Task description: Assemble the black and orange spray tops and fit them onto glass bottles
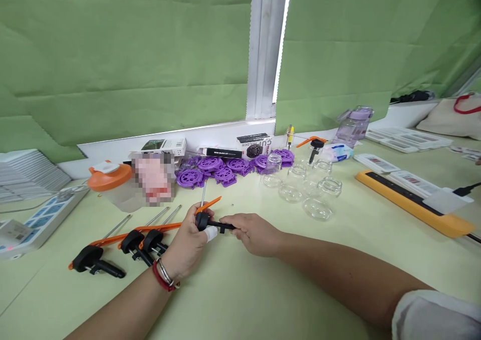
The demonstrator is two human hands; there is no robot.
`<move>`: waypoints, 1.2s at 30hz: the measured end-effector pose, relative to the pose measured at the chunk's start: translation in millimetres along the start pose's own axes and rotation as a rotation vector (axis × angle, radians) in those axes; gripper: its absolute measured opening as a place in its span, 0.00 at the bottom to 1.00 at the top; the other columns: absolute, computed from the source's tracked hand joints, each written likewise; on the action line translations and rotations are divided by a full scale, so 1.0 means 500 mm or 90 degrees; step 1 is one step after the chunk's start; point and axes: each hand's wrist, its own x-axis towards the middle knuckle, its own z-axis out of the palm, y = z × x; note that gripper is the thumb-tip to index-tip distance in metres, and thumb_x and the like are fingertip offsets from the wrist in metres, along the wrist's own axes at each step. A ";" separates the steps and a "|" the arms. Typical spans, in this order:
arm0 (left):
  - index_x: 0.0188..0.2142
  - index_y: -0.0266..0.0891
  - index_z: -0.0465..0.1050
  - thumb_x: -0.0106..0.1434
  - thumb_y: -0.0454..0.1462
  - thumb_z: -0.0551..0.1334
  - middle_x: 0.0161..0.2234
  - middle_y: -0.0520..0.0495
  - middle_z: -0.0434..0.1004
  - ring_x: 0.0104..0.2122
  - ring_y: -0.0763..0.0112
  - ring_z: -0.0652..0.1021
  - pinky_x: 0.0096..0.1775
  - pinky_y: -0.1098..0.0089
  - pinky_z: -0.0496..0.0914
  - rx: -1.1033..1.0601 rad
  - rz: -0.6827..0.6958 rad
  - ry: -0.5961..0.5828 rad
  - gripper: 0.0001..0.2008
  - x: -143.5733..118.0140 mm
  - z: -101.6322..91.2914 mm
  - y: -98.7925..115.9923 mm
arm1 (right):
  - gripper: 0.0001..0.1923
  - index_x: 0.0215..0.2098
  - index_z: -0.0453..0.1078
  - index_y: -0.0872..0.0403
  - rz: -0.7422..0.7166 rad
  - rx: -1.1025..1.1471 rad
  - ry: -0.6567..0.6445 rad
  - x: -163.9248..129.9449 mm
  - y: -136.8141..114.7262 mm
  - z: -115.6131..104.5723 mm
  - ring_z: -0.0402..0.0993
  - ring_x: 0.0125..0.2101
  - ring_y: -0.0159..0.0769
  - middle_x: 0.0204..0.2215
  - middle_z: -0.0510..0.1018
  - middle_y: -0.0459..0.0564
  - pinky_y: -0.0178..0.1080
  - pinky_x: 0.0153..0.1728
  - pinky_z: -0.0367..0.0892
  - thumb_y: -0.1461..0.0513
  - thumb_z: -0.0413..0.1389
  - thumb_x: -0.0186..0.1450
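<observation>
Currently, the left hand (192, 239) is gripping the tool (202, 222) by its black head; the right hand (255, 234) is pinching its handle (224, 225). The tool is spanning the 2 hands, its metal rod (203, 196) pointing forward. On the table (270, 295), 3 similar tools (131, 241) are lying left, purple discs (239, 166) are lying behind, and jars (319, 209) are sitting right.

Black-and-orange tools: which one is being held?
The tool in the left hand and right hand; three more tools lie to the left, a fifth tool is behind the glass jars.
</observation>
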 end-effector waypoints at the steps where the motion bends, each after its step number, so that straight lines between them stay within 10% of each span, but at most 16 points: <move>1: 0.49 0.44 0.57 0.49 0.33 0.64 0.40 0.50 0.63 0.38 0.71 0.69 0.43 0.67 0.65 0.001 -0.007 -0.003 0.28 -0.002 0.000 0.000 | 0.24 0.56 0.62 0.51 -0.007 0.006 -0.001 -0.001 -0.002 0.000 0.67 0.35 0.35 0.37 0.73 0.51 0.38 0.39 0.63 0.70 0.44 0.62; 12: 0.44 0.49 0.57 0.53 0.35 0.61 0.64 0.52 0.42 0.63 0.61 0.50 0.58 0.58 0.54 -0.029 0.193 0.026 0.20 -0.024 -0.002 -0.004 | 0.18 0.54 0.62 0.51 0.067 0.376 -0.031 -0.001 -0.012 0.014 0.63 0.23 0.25 0.26 0.66 0.44 0.31 0.25 0.63 0.66 0.45 0.66; 19: 0.60 0.48 0.42 0.48 0.35 0.68 0.65 0.41 0.35 0.64 0.56 0.42 0.61 0.52 0.44 0.297 0.336 -0.009 0.46 -0.028 0.008 -0.003 | 0.23 0.52 0.63 0.55 0.100 0.755 -0.076 0.010 -0.015 0.016 0.68 0.20 0.26 0.26 0.68 0.44 0.32 0.20 0.65 0.56 0.56 0.61; 28: 0.64 0.45 0.23 0.37 0.41 0.73 0.63 0.33 0.36 0.61 0.45 0.48 0.56 0.43 0.50 0.501 0.335 -0.002 0.67 -0.028 0.005 -0.008 | 0.20 0.47 0.68 0.58 0.124 0.791 -0.080 0.003 -0.028 0.013 0.64 0.23 0.26 0.25 0.72 0.45 0.33 0.29 0.58 0.57 0.58 0.59; 36: 0.64 0.40 0.32 0.36 0.42 0.72 0.60 0.32 0.46 0.59 0.43 0.54 0.55 0.45 0.54 0.528 0.367 0.024 0.63 -0.029 0.013 -0.008 | 0.14 0.37 0.70 0.58 0.121 0.808 -0.075 0.002 -0.031 0.027 0.64 0.27 0.28 0.24 0.70 0.45 0.33 0.31 0.56 0.56 0.59 0.58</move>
